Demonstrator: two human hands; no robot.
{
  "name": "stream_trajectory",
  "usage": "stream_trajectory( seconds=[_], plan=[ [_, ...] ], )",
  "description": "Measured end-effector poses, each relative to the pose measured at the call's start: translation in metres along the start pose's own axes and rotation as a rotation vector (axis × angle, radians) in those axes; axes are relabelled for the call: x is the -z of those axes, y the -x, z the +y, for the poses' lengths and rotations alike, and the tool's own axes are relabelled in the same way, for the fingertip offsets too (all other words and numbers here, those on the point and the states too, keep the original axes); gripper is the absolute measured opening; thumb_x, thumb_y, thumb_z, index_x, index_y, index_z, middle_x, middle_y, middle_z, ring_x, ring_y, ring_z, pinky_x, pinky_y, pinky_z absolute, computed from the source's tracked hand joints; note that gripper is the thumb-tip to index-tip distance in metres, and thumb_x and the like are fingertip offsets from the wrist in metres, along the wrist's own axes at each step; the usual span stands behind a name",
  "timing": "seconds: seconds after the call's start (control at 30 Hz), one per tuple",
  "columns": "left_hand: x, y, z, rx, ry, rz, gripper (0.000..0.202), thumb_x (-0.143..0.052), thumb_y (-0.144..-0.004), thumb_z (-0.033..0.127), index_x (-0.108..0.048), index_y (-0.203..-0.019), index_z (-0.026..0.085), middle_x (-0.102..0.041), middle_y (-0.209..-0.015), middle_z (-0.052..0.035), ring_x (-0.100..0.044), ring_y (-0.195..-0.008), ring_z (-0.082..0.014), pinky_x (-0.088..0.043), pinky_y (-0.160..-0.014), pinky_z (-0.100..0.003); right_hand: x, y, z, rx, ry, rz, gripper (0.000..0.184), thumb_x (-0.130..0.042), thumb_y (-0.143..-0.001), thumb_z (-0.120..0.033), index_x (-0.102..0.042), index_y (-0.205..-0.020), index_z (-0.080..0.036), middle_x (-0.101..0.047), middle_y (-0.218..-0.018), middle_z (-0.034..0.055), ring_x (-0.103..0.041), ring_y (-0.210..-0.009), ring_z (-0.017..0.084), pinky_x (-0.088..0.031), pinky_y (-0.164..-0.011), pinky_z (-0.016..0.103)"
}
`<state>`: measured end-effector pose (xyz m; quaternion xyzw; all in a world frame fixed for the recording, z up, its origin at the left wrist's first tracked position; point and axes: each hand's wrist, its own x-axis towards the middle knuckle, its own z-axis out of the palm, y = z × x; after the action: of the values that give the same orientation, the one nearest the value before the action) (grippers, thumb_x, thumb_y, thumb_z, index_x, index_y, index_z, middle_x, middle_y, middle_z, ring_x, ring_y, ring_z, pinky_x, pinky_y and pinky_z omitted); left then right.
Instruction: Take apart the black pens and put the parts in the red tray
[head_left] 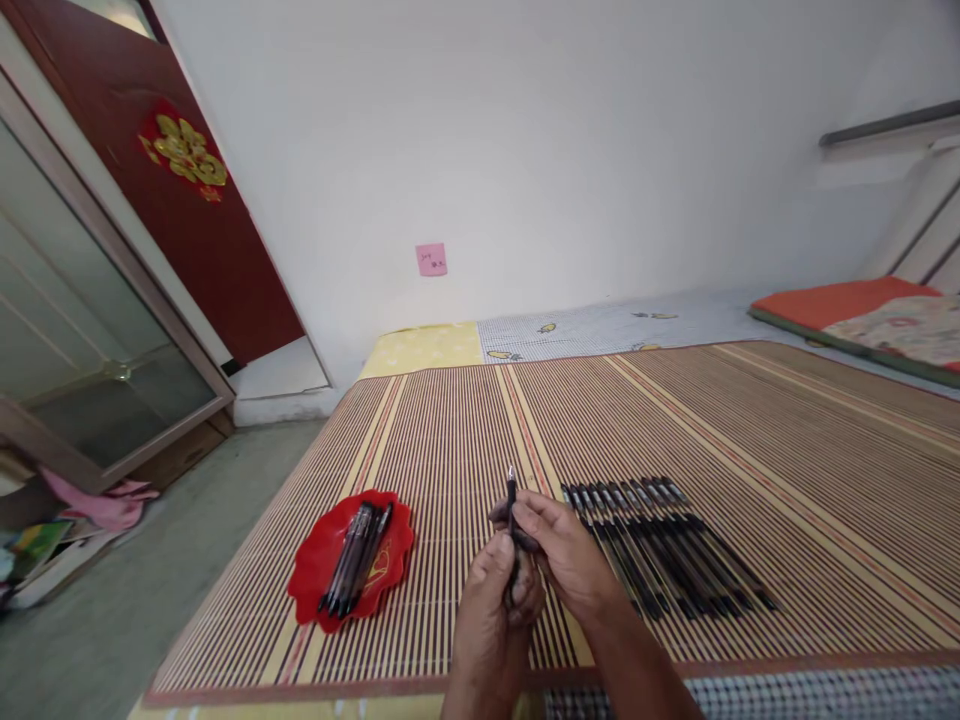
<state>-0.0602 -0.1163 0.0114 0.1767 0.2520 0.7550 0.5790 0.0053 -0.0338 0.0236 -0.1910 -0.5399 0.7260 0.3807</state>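
My left hand (495, 600) and my right hand (559, 545) meet over the striped bamboo mat (675, 420), both closed around one black pen (511, 495) held upright, tip up. The left hand grips the lower barrel; the right hand's fingers pinch it a little higher. To the right of my hands lies a row of several black pens (660, 545) side by side on the mat. To the left, a red scalloped plate (319, 560) holds several more black pens (356, 558).
The mat covers a low bed against a white wall with a pink note (431, 259). An orange-edged cushion (862, 310) lies at the far right. A dark red door (172, 190), a glass cabinet (82, 330) and floor clutter (67, 530) stand left.
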Motion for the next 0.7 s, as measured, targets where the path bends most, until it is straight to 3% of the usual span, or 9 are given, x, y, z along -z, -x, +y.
stream_trajectory(
  seconds=[0.2,0.3,0.4,0.57,0.7],
  plan=[
    [-0.001,-0.001,-0.003,-0.059,-0.067,0.170,0.038,-0.085,-0.071,0.040,-0.060,-0.080,0.014,-0.043,-0.055,0.0079,-0.029,-0.046,-0.0024,-0.028,-0.045,-0.015,0.000,-0.001,-0.004,-0.005,0.015,0.026,0.027,-0.073,-0.079,-0.046,-0.073,-0.076,-0.019,-0.067,-0.075,0.0018,-0.059,-0.076,0.017,-0.043,-0.074,0.027],
    [0.000,-0.001,-0.004,-0.075,-0.131,0.303,0.046,-0.089,-0.064,0.042,-0.066,-0.092,0.013,-0.051,-0.065,0.0063,-0.040,-0.053,-0.0023,-0.038,-0.054,-0.013,-0.001,-0.001,-0.006,0.025,0.098,0.041,0.027,-0.072,-0.080,-0.045,-0.069,-0.073,-0.018,-0.064,-0.074,0.0005,-0.056,-0.075,0.016,-0.043,-0.073,0.027],
    [-0.001,-0.001,-0.004,-0.097,-0.193,0.401,0.055,-0.091,-0.055,0.048,-0.068,-0.093,0.014,-0.059,-0.072,0.0027,-0.050,-0.061,-0.0050,-0.045,-0.060,-0.016,-0.005,0.001,-0.008,0.074,0.196,0.069,0.027,-0.069,-0.082,-0.044,-0.064,-0.072,-0.019,-0.058,-0.071,-0.0011,-0.053,-0.072,0.015,-0.041,-0.068,0.027],
    [-0.003,-0.003,-0.003,-0.175,-0.261,0.416,0.054,-0.091,-0.052,0.050,-0.069,-0.087,0.014,-0.065,-0.080,-0.0021,-0.057,-0.068,-0.0096,-0.044,-0.059,-0.018,-0.008,0.003,-0.010,0.090,0.295,0.082,0.028,-0.067,-0.083,-0.044,-0.064,-0.073,-0.019,-0.055,-0.068,-0.0021,-0.050,-0.066,0.014,-0.039,-0.061,0.026],
    [-0.001,-0.001,-0.004,-0.162,-0.299,0.353,0.043,-0.087,-0.063,0.046,-0.066,-0.085,0.015,-0.052,-0.062,0.0052,-0.043,-0.054,-0.0054,-0.035,-0.050,-0.017,0.005,-0.001,-0.006,0.075,0.196,0.098,0.030,-0.069,-0.083,-0.049,-0.070,-0.079,-0.019,-0.064,-0.074,0.0015,-0.057,-0.073,0.018,-0.045,-0.069,0.029]
  ],
)
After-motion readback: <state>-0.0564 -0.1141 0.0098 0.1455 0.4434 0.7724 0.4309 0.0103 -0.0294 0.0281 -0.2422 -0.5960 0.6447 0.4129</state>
